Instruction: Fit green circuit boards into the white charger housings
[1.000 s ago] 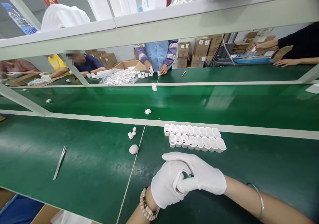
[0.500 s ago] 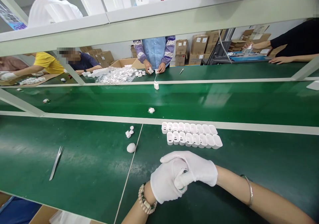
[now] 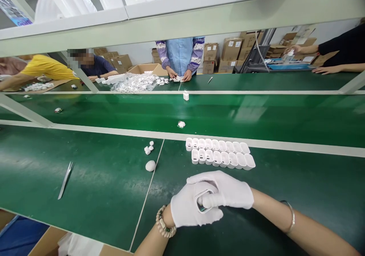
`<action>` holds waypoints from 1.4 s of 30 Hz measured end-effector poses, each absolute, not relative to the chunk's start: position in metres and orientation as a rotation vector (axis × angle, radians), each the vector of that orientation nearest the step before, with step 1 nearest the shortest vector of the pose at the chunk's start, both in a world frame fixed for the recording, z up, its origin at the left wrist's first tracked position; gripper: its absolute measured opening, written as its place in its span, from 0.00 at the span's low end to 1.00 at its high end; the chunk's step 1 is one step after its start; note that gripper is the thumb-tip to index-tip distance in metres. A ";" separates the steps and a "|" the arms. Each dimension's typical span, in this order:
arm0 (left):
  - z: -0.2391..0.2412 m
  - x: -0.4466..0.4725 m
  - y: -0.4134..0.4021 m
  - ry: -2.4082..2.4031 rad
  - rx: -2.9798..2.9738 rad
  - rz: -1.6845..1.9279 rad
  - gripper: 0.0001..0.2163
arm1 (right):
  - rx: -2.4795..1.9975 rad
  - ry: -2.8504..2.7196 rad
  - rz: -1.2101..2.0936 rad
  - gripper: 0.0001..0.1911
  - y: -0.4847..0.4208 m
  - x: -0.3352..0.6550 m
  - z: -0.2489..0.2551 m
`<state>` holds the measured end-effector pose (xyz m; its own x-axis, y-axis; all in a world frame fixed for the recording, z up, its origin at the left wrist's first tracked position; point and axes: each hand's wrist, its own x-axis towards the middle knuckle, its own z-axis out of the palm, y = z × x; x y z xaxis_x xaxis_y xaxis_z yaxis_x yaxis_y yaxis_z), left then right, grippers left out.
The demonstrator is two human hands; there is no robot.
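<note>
My left hand (image 3: 186, 206), in a white glove, is closed around a small white plastic case (image 3: 201, 209) with a hint of green inside its rim. Over it lies my right hand (image 3: 229, 190), also gloved, with its fingers wrapped round the case and one digit pressed at the opening. Most of the case is hidden by the gloves. Just beyond my hands, open white cases (image 3: 225, 159) stand upright in two rows on the green table.
To the left lie a white rounded lump (image 3: 150, 166), several small white pieces (image 3: 147, 150) and metal tweezers (image 3: 65, 180). A moving-belt surface (image 3: 137, 113) carries white parts. Co-workers sit beyond it, one in a blue apron (image 3: 180, 54). A shelf (image 3: 182, 20) crosses overhead.
My hands have shifted slightly, and the left has turned so more of the case's rim and green inside shows. On the belt, parts sit a little further right.
</note>
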<state>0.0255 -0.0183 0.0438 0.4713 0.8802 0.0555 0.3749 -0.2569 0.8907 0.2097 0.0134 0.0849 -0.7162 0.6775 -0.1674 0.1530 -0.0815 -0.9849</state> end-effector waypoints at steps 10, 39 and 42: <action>0.072 0.033 -0.017 0.969 1.753 0.547 0.05 | -1.058 -2.034 1.383 0.05 0.014 0.222 0.101; 0.070 0.043 -0.012 0.930 1.778 0.551 0.11 | -0.964 -2.068 1.141 0.03 0.012 0.207 0.081; 0.065 0.044 -0.008 0.964 1.855 0.606 0.08 | -0.913 -2.118 1.041 0.08 0.012 0.210 0.083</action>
